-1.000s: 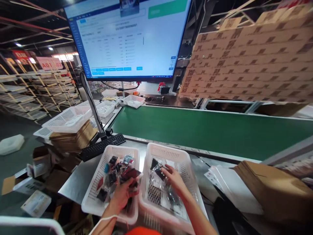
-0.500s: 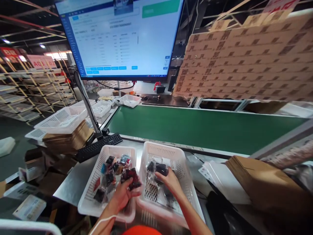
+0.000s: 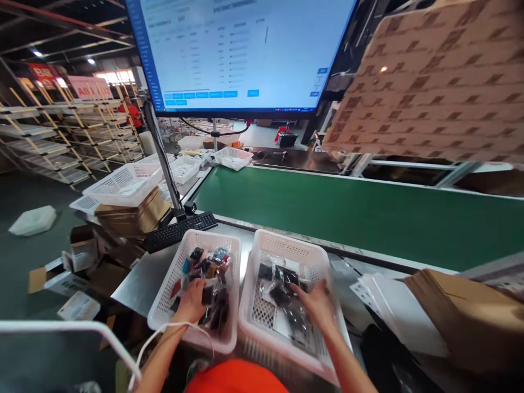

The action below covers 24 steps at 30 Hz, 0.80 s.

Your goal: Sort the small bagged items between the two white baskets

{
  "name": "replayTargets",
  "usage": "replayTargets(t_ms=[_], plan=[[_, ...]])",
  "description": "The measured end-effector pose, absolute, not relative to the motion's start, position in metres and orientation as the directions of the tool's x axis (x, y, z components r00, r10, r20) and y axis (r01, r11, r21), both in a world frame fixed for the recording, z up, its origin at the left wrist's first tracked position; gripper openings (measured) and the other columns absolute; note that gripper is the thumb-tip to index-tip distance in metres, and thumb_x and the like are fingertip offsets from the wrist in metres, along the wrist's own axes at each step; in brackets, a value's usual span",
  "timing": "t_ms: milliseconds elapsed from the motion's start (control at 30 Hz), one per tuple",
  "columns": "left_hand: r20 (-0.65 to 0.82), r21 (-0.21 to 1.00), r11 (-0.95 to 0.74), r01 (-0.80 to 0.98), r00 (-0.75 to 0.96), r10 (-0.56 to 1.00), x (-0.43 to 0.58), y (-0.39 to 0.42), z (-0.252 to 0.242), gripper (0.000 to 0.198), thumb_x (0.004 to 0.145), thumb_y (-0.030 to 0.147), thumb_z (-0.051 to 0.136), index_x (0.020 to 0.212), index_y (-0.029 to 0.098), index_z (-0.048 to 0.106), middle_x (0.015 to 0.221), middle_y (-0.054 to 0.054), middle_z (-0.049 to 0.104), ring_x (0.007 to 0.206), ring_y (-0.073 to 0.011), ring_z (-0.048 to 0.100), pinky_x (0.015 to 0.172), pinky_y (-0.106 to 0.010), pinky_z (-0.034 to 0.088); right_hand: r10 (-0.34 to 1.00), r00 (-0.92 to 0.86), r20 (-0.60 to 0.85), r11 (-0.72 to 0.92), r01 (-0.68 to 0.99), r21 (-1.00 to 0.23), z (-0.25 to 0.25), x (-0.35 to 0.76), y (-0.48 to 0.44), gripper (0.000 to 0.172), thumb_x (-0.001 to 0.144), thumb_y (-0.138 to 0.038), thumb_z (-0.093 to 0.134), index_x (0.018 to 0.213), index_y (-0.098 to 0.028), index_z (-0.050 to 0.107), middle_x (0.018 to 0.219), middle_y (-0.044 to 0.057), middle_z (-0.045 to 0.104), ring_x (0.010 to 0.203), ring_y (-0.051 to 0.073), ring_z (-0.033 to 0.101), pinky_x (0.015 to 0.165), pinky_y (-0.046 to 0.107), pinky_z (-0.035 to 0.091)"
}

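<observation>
Two white plastic baskets stand side by side on a steel table. The left basket holds several small bagged items, black, red and blue. My left hand reaches into it and grips a small dark packet. The right basket holds clear bags with black items. My right hand lies on those bags with fingers spread; whether it grips one cannot be told.
Behind the baskets runs a green conveyor belt. A black keyboard and a large monitor are at the left back. Brown envelopes and white sheets lie right; stacked baskets left. Cardboard boxes hang upper right.
My left hand has moved left and deeper into the left basket, letting the red packets drop. My right hand has slid toward the right side of its basket. The camera has tilted down.
</observation>
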<state>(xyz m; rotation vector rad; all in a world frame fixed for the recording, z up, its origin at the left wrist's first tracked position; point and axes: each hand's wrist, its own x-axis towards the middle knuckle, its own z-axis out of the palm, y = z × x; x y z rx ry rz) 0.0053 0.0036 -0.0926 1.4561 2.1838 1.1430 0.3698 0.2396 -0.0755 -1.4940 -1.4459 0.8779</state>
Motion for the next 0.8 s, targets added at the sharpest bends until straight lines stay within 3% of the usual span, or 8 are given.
replayTargets(t_ms=[100,167,300,467,533,633,700,800], plan=[[-0.037,0.582,0.339,0.739,-0.392,0.919,-0.011,0.012,-0.109,0.118,0.061,-0.009,0.066,0.178,0.004,0.061,0.189,-0.026,0.045,0.18,-0.0547,0.032,0.148,-0.074,0.03,0.994,0.004,0.105,0.088,0.507,-0.858,-0.067,0.381,0.244,0.156,0.057,-0.088,0.048,0.161,0.027,0.056,0.166,0.053,0.056,0.165,0.07,0.052,0.142,0.072,0.041],[-0.097,0.472,0.369,0.801,-0.369,0.924,-0.003,0.029,-0.113,0.129,0.063,-0.017,0.059,0.189,0.007,0.044,0.194,-0.022,0.035,0.184,-0.0506,0.021,0.149,-0.078,0.02,0.985,-0.146,0.088,0.144,0.435,-0.889,-0.065,0.363,0.228,0.14,0.063,-0.087,0.05,0.156,0.016,0.068,0.163,0.043,0.065,0.16,0.059,0.062,0.142,0.066,0.045],[-0.024,0.325,0.374,0.869,-0.387,0.922,0.009,0.057,-0.105,0.099,0.083,-0.019,0.059,0.181,-0.008,0.047,0.177,-0.036,0.054,0.171,-0.0559,0.042,0.146,-0.082,0.015,0.911,-0.4,0.096,0.232,0.305,-0.924,-0.072,0.309,0.186,0.098,0.072,-0.081,0.06,0.134,-0.009,0.084,0.151,0.03,0.079,0.144,0.05,0.075,0.129,0.065,0.056],[0.105,0.388,0.353,0.851,-0.421,0.901,-0.031,0.039,-0.078,0.026,0.104,-0.002,0.082,0.129,0.001,0.077,0.132,-0.025,0.076,0.128,-0.0429,0.077,0.112,-0.048,0.059,0.808,-0.574,0.136,0.328,0.245,-0.912,-0.077,0.28,0.158,0.076,0.081,-0.071,0.066,0.127,-0.014,0.088,0.142,0.024,0.084,0.137,0.048,0.078,0.125,0.065,0.057],[0.193,0.425,0.343,0.838,-0.454,0.87,-0.042,0.029,-0.064,0.025,0.105,0.009,0.091,0.123,0.004,0.075,0.124,-0.022,0.074,0.117,-0.0395,0.078,0.101,-0.044,0.06,0.787,-0.601,0.14,0.328,0.215,-0.92,-0.072,0.27,0.15,0.08,0.083,-0.071,0.072,0.135,-0.012,0.087,0.146,0.026,0.082,0.139,0.049,0.076,0.127,0.067,0.055],[0.367,0.51,0.107,0.854,-0.328,0.871,-0.031,0.027,-0.046,0.018,0.102,0.013,0.085,0.116,0.012,0.073,0.12,-0.017,0.071,0.112,-0.0367,0.076,0.101,-0.045,0.06,0.757,-0.642,0.125,0.204,0.051,-0.978,-0.058,0.246,0.135,0.119,0.072,-0.07,0.094,0.17,-0.01,0.067,0.176,0.028,0.063,0.163,0.05,0.062,0.137,0.066,0.048],[0.493,0.549,-0.19,0.814,-0.131,0.86,-0.01,0.033,-0.04,0.03,0.097,0.017,0.08,0.125,0.014,0.073,0.124,-0.016,0.071,0.116,-0.0369,0.075,0.107,-0.049,0.062,0.7,-0.699,0.151,0.09,-0.122,-0.988,-0.047,0.229,0.127,0.131,0.067,-0.061,0.102,0.18,-0.014,0.055,0.181,0.027,0.058,0.161,0.046,0.065,0.131,0.061,0.056],[0.514,0.65,-0.376,0.661,-0.018,0.857,0.009,0.044,-0.046,0.096,0.085,0.034,0.093,0.172,0.013,0.056,0.169,-0.025,0.059,0.152,-0.0429,0.064,0.124,-0.054,0.06,0.749,-0.637,0.182,0.048,-0.221,-0.974,-0.036,0.228,0.133,0.082,0.079,-0.058,0.092,0.145,-0.011,0.079,0.138,0.022,0.084,0.114,0.035,0.082,0.096,0.044,0.065]])
